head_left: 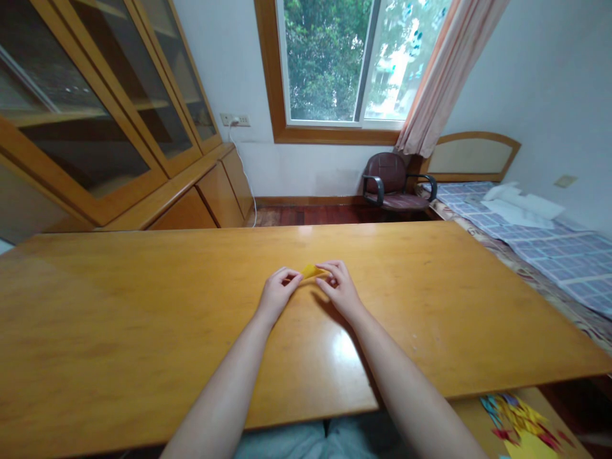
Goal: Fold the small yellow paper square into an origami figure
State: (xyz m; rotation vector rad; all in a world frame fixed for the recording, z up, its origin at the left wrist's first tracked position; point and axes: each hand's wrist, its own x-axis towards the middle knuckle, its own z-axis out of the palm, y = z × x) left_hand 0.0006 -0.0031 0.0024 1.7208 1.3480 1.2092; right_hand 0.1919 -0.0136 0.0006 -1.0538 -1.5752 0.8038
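A small folded piece of yellow paper [311, 271] is held just above the middle of the wooden table [143, 319]. My left hand [280, 290] pinches its left end between thumb and fingers. On the other side, my right hand [338, 285] has its thumb and fingertips around the paper's right end. The fingers partly cover both ends, so the exact folds cannot be made out.
An open drawer [471, 414] at the lower right holds several colourful folded paper pieces [519, 417] and yellow sheets [530, 446]. Beyond the table stand an armchair [389, 178], a bed [540, 236] and a glass-fronted cabinet [157, 169].
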